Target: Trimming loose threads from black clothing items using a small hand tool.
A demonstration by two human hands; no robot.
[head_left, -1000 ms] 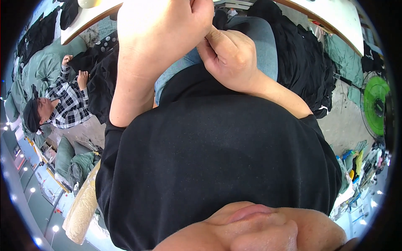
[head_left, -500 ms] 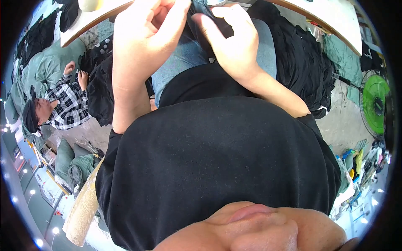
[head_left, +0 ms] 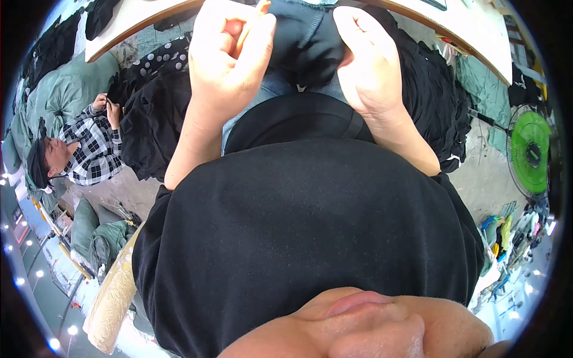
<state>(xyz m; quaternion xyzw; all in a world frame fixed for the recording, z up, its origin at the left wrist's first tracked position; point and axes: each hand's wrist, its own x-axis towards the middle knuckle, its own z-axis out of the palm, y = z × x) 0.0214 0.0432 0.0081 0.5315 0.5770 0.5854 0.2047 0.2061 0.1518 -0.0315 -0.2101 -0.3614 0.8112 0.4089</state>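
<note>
Dark cloth with a stitched seam hangs between my two hands above my lap, its far edge reaching the top of the view. My left hand is closed around a thin orange thing, mostly covered by the fingers, so its kind does not show. The same hand borders the cloth's left side. At the opposite side, my right hand is closed on the cloth, fingers curled and thumb against its edge. Part of its grip is hidden.
A pale tabletop curves across the far side. Piles of black cloth lie right and left of my legs. A green fan stands at far right. Another person in a checked shirt sits at left, and a cream roll stands behind.
My hands have moved apart, the right one to the right and nearer me. Between them the cloth, bunched before, is spread out. The orange thing now shows in my left hand.
</note>
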